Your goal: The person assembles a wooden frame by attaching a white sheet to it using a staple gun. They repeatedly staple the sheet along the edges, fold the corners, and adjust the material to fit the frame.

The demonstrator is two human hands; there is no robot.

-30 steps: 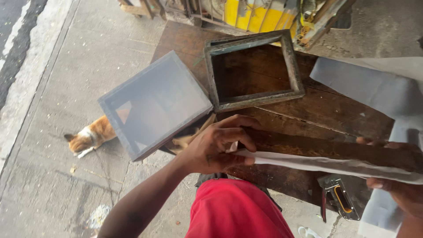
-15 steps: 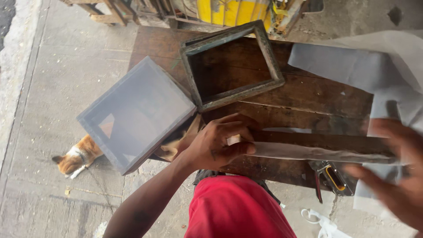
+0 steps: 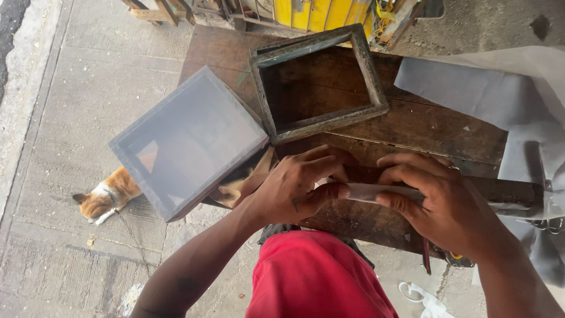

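Both hands have come together since half a second ago, the right one moving in from the frame's edge. At far left, an orange and white cat (image 3: 106,197) lies on the grey concrete pavement (image 3: 53,118). Next, a square frame covered with grey mesh (image 3: 188,141) overhangs the dark wooden surface (image 3: 424,126). Beside it, touching at a corner, sits an empty, weathered rectangular wooden frame (image 3: 321,79). Below, the left hand (image 3: 294,188) has its grip closed on one end of a long folded strip of white fabric (image 3: 368,191). Just beside it, the right hand (image 3: 441,206) presses down on the same strip, fingers curled over it. Loose grey fabric sheets (image 3: 471,88) lie at right.
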